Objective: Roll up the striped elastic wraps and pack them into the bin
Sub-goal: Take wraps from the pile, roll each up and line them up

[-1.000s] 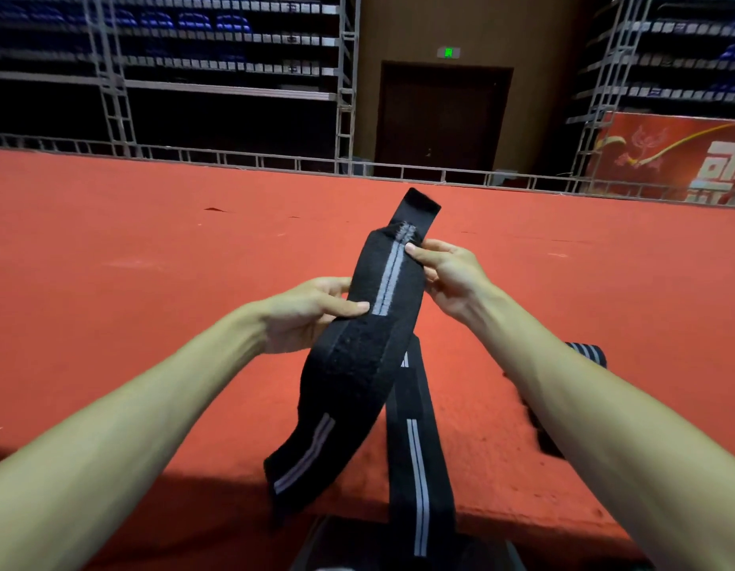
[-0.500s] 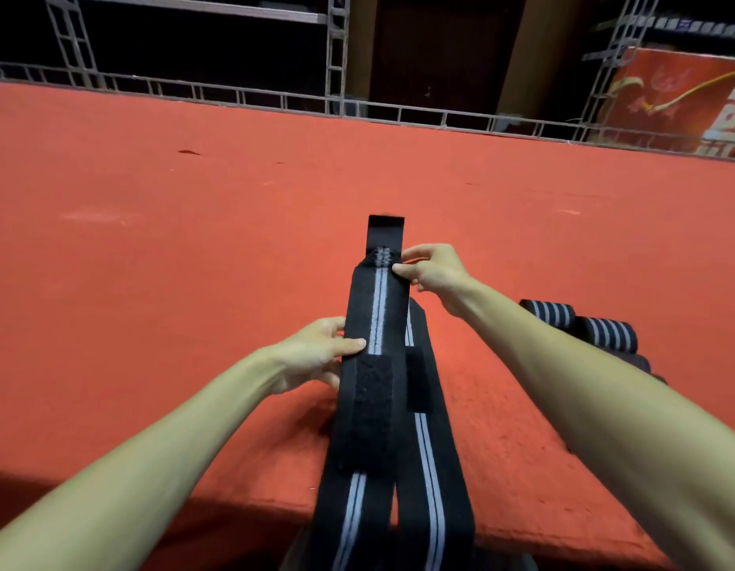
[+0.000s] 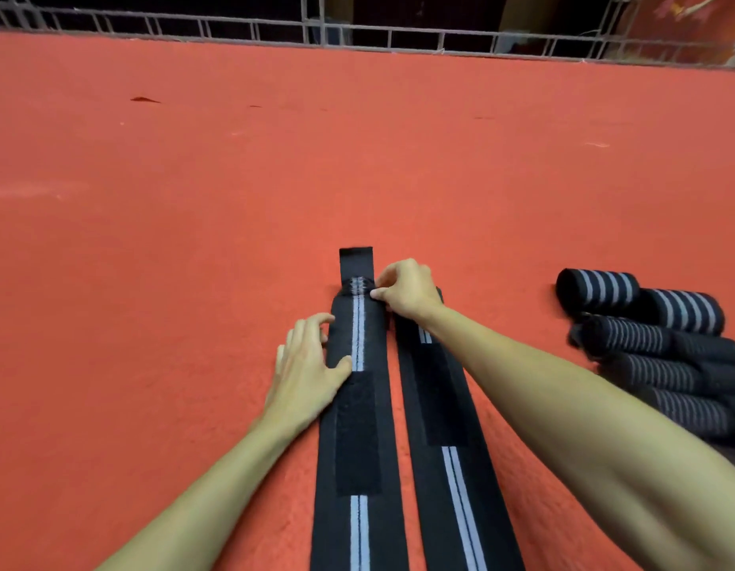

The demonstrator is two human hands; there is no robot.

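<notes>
Striped elastic wrap (image 3: 358, 344) lies flat on red carpet (image 3: 192, 241), likely readied for rolling. Left hand (image 3: 306, 364) steadies it, fingers loose; right hand (image 3: 405, 288) pinches its far end.

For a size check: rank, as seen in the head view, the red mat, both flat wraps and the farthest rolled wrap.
1. red mat
2. left flat wrap and right flat wrap: alike, not ranked
3. farthest rolled wrap, though it lies farther away

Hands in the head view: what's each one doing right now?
Left hand: open, fingers resting on the left striped wrap.
Right hand: pinching that wrap's far end.
</notes>
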